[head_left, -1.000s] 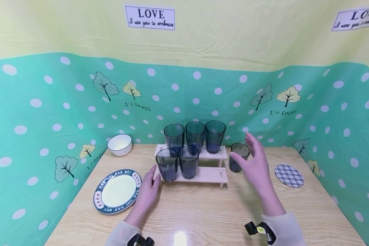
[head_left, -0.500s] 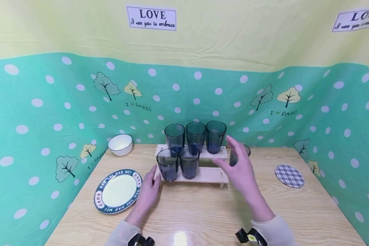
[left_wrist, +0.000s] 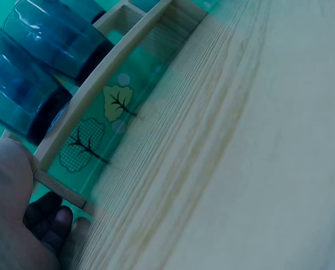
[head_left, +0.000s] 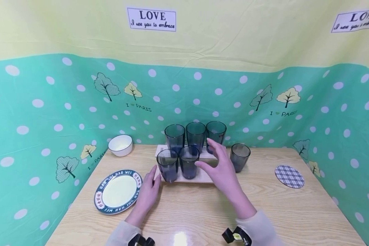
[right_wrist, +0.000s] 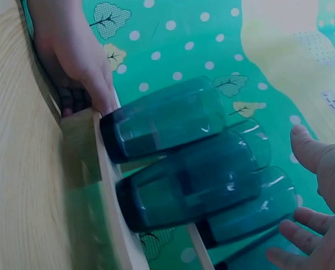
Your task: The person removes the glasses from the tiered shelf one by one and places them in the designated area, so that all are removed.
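Note:
My left hand [head_left: 149, 189] holds the left end of a two-tier wooden rack [head_left: 204, 176]. In the left wrist view its thumb lies against the lower shelf's end, with fingers curled by the leg. Two dark tinted glasses [head_left: 168, 168] stand upright on the lower shelf, and three more glasses [head_left: 174, 135] stand on the upper one. My right hand [head_left: 222, 172] hovers in front of the rack's right end, holding nothing. Its thumb and fingers are spread, close to the right-hand front glass [head_left: 189, 164], and it hides part of the rack.
Another tinted glass [head_left: 240, 158] stands on the table right of the rack. Farther right lies a round checked coaster [head_left: 289, 176]. On the left are a plate with a blue lettered rim [head_left: 103, 184] and a white bowl [head_left: 120, 146]. A patterned cloth [head_left: 160, 99] hangs behind.
My right hand has moved left, from the lone glass to the front of the rack's right end, near the front glasses. The left hand stays at the rack, and the glasses have not moved.

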The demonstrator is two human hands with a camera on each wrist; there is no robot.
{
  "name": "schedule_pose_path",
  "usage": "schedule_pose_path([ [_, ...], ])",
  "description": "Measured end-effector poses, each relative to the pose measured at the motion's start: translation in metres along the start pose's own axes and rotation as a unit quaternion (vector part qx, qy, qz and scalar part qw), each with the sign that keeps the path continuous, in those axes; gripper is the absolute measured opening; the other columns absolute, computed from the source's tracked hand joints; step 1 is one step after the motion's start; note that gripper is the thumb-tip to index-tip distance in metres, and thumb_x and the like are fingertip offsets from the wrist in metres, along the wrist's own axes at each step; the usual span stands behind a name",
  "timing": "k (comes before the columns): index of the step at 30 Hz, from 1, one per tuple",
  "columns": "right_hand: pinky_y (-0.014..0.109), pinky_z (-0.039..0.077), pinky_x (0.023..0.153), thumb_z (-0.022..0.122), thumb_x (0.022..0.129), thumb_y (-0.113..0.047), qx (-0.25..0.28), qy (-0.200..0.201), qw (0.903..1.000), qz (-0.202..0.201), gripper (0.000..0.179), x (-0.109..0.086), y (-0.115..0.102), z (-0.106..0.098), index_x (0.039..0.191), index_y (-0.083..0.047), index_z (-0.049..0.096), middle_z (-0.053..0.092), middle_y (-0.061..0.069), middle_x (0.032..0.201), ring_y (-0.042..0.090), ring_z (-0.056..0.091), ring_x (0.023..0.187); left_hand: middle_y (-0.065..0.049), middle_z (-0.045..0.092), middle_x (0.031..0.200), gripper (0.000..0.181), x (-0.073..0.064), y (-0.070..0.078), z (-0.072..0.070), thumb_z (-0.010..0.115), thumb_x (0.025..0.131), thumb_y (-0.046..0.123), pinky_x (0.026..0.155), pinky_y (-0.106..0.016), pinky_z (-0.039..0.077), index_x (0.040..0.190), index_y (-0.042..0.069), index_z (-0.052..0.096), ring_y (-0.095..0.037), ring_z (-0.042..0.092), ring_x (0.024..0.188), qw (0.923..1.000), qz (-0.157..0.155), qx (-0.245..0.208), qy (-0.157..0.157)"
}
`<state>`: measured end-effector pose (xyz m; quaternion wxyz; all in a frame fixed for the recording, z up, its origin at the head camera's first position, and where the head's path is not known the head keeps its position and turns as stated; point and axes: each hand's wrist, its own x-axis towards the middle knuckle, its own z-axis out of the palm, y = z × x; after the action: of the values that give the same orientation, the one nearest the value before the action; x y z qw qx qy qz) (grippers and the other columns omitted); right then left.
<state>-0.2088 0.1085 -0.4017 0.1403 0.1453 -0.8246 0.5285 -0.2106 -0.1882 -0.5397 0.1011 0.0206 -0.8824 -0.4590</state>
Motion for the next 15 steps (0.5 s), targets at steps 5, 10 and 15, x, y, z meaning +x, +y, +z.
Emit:
schedule_pose_path([
  [5,0.055,0.046,0.121,0.094,0.092,-0.034,0.005,-0.013,0.9998,0.015,0.088,0.001,0.003,0.011,0.167,-0.030,0.048,0.051,-0.005,0.160,0.026,0.053,0.147,-0.025,0.060,0.149,0.062,0.000,0.000,0.000,0.050,0.119,0.032,0.116,-0.061,0.049,0.173,0.006,0.034,-0.039,0.061,0.131,1.0000,-0.002,-0.003,-0.002],
  [10,0.054,0.046,0.121,0.095,0.090,-0.033,0.007,-0.023,0.9995,0.022,0.089,0.003,0.008,0.022,0.166,-0.029,0.048,0.052,-0.003,0.158,0.026,0.054,0.144,-0.025,0.059,0.150,0.062,0.000,-0.001,0.000,0.050,0.119,0.034,0.118,-0.062,0.047,0.173,0.006,0.034,-0.040,0.060,0.134,1.0000,-0.002,-0.004,-0.002],
  [15,0.054,0.048,0.120,0.095,0.089,-0.034,-0.004,-0.029,0.9994,0.017,0.090,0.003,0.013,0.029,0.166,-0.029,0.049,0.050,-0.001,0.162,0.026,0.054,0.144,-0.025,0.060,0.148,0.062,0.000,-0.001,0.000,0.050,0.119,0.034,0.117,-0.062,0.048,0.173,0.006,0.034,-0.039,0.061,0.131,1.0000,-0.001,-0.004,0.000],
])
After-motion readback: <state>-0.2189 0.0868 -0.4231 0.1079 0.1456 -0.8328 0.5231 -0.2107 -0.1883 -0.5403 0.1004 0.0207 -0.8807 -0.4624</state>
